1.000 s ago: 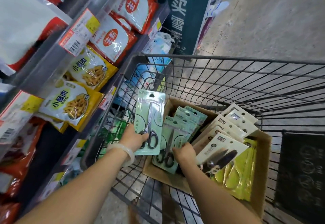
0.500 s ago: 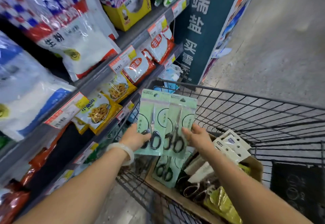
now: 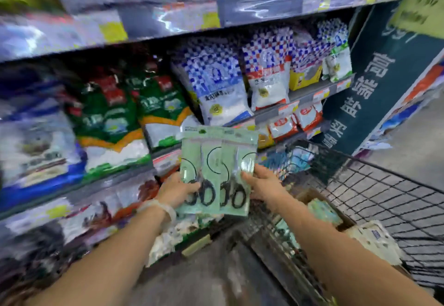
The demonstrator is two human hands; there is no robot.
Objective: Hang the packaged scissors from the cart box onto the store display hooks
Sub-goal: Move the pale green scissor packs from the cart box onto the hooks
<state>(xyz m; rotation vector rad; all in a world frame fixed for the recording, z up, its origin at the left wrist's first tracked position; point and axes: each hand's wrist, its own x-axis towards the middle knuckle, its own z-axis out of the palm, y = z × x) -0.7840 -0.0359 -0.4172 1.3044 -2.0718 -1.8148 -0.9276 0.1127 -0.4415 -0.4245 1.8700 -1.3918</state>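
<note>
Holding two green scissor packs side by side, upright, edges touching or slightly overlapping, in front of the shelves. Only one view, head cam, and it's motion-blurred.

Left hand (image 3: 176,191) grips the bottom of the left pack (image 3: 199,173), thumb over the black handles. Right hand (image 3: 263,184) pinches the lower right edge of the right pack (image 3: 236,175), fingers curled on it. Both hands are full.

Change: a second ago the right hand was down in the box pulling the second pack while the left already held one over the cart. Half a second ago the two packs came together above the cart. Now both are raised further and the view has swung up from the cart to the shelves (image 3: 298,97) of bagged goods. So pickup is done and this is the carry phase.

Box (image 3: 310,196) sits low right inside the cart (image 3: 384,200), more packs visible in it, so restocking is far from finished.

No display hooks visible in this frame, only shelved bags and a dark sign (image 3: 374,84) at right. My read: hooks need locating next. Each pack's hang hole is at its top edge, away from the hands, which should suit threading.
</note>
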